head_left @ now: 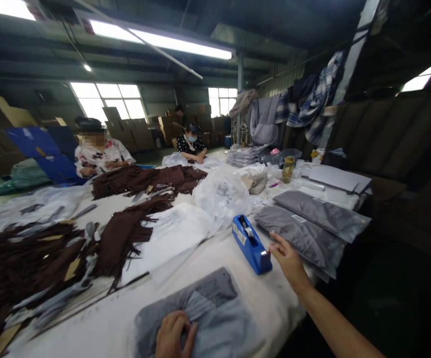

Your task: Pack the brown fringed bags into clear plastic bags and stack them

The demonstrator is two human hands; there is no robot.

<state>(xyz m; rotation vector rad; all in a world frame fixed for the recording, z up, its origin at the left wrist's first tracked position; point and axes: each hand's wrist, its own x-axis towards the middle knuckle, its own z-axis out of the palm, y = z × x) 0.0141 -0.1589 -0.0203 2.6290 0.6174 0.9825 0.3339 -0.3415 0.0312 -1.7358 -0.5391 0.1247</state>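
Observation:
A grey folded garment in a clear plastic bag [215, 308] lies flat at the near edge of the table. My left hand [174, 334] rests on it, fingers bent, thumb apart, pressing on the plastic. Just beyond the bag stands a blue tape dispenser [252, 248] with a roll of tape inside. My right hand [287, 259] is at its cutting end, fingertips touching or very close to the cutter, with the fingers spread apart. Whether a bit of tape sticks to a fingertip cannot be made out.
Filled grey bags [301, 233] lie stacked on the right near the table edge. Brown fringed scarves [126, 233] with tags spread over the left. Clear plastic [221, 194] is heaped mid-table, near a jar [288, 169]. Co-workers [101, 151] sit along the far side.

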